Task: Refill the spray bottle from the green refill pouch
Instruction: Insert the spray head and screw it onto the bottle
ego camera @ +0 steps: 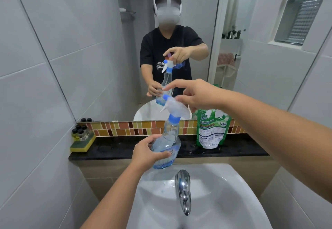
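The spray bottle [168, 142] is held tilted above the far rim of the white washbasin [224, 189], its base low and its trigger head leaning toward 1 o'clock. Its clear body, with a little blue liquid at the bottom, is clasped by the left hand [147, 152], whose grip is wrapped closed around the lower half. The white trigger head [175, 108] with its blue collar is seated on the neck. The right hand [195, 94] is placed at the top of the head, at 12 o'clock of the bottle; its fingertips are loosely spread at the head, and whether it is actually pinched cannot be told. The green refill pouch [212, 129] is stood upright on the black worktop [116, 147], at 2 o'clock of the bottle and apart from it. A yellow-green sponge [82, 143] carrying small dark-capped bottles [80, 131] is seen at 9 o'clock on the worktop. A chrome tap [183, 189] is mounted at 6 o'clock.
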